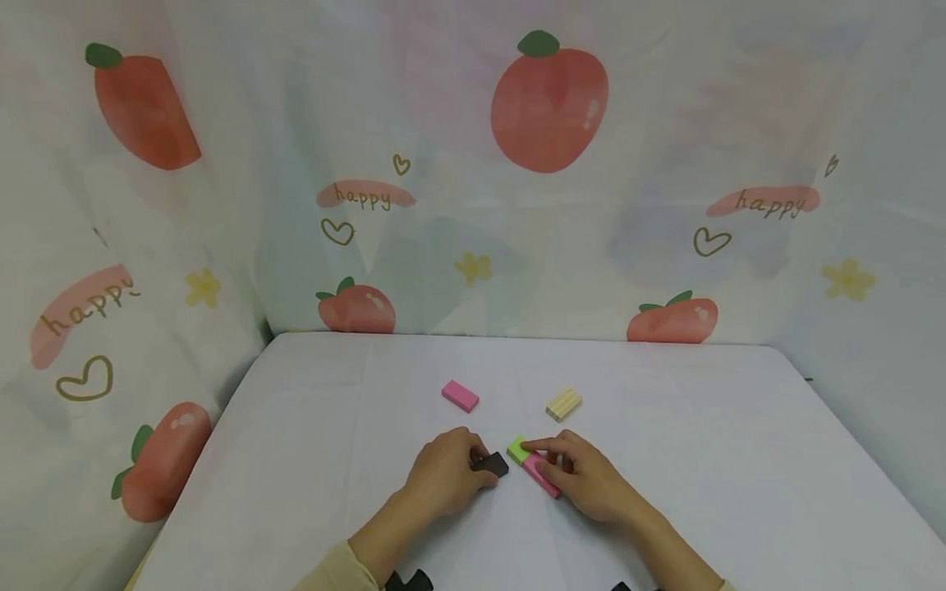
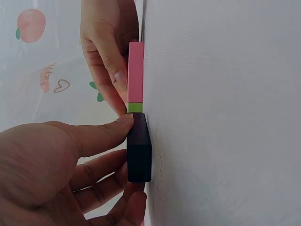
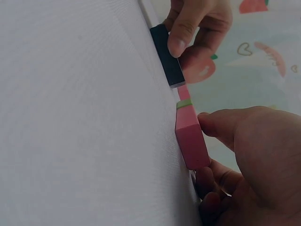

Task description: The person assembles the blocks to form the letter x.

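Note:
My left hand (image 1: 448, 472) pinches a black block (image 1: 491, 465) between thumb and fingers, low over the white table. To its right, my right hand (image 1: 587, 476) holds a pink-and-green bar (image 1: 542, 477), its green end pointing away from me. The index fingertip rests at the green part, and the thumb lies along the pink side. Seen from the left wrist, the black block (image 2: 139, 148) overlaps the green end (image 2: 135, 107). In the right wrist view, a gap shows between the black block (image 3: 167, 56) and the bar's green band (image 3: 184, 103).
A pink block (image 1: 461, 396) lies on the table (image 1: 310, 460) beyond my left hand. Farther right is a ridged pale-yellow block (image 1: 564, 405), beyond my right hand. A fruit-printed cloth (image 1: 443, 123) hangs behind the table and along its left side.

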The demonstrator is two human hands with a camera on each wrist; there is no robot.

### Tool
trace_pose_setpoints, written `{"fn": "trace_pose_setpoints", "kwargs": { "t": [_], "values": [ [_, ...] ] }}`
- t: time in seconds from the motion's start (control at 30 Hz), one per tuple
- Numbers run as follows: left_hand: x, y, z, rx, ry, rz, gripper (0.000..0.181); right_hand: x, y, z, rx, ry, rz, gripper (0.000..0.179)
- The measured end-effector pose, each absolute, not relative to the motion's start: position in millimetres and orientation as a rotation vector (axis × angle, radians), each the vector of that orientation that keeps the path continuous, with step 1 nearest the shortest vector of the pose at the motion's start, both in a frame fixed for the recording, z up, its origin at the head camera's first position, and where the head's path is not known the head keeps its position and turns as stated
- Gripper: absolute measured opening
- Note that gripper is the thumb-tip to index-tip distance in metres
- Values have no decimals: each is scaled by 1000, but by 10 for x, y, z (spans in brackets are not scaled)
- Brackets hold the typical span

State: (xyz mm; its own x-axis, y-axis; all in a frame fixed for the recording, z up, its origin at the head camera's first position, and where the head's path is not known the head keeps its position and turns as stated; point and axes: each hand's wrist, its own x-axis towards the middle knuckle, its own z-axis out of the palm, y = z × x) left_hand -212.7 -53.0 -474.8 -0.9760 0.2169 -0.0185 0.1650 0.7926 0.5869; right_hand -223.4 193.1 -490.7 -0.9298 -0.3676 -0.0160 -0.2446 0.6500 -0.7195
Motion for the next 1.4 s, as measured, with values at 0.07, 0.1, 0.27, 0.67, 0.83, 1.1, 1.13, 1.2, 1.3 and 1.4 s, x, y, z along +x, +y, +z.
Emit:
{"fn": "trace_pose_setpoints", "kwargs": {
  "t": [0.07,0.1,0.27,0.67,0.83,1.1,1.13,1.2,1.3,1.4],
  "values": [
    [-2123,-523,-4750,307,2892,938,27,-2230,1928,-4904,-508,2704,-1144,32],
    [-2122,-520,-4749,306,2893,939,28,-2228,1927,-4902,-511,2704,-1144,33],
    [-2116,-514,-4740,310,2903,941,28,-2223,1924,-4891,-511,2708,-1145,32],
    [-2128,-501,-4748,333,2911,923,28,-2218,1932,-4884,-522,2708,-1146,32],
    [-2132,-487,-4757,336,2905,932,26,-2225,1928,-4890,-515,2708,-1138,33],
    [-2136,-465,-4771,335,2916,913,27,-2231,1925,-4904,-508,2708,-1143,33],
    [-2135,-463,-4771,336,2917,909,27,-2231,1924,-4904,-508,2709,-1144,33],
    [-2137,-459,-4769,338,2920,910,28,-2231,1924,-4902,-506,2710,-1143,33],
    [-2138,-453,-4767,339,2923,910,28,-2230,1922,-4894,-499,2709,-1144,33],
    [-2140,-446,-4766,338,2924,911,29,-2229,1920,-4886,-484,2704,-1149,33]
  ]
}}
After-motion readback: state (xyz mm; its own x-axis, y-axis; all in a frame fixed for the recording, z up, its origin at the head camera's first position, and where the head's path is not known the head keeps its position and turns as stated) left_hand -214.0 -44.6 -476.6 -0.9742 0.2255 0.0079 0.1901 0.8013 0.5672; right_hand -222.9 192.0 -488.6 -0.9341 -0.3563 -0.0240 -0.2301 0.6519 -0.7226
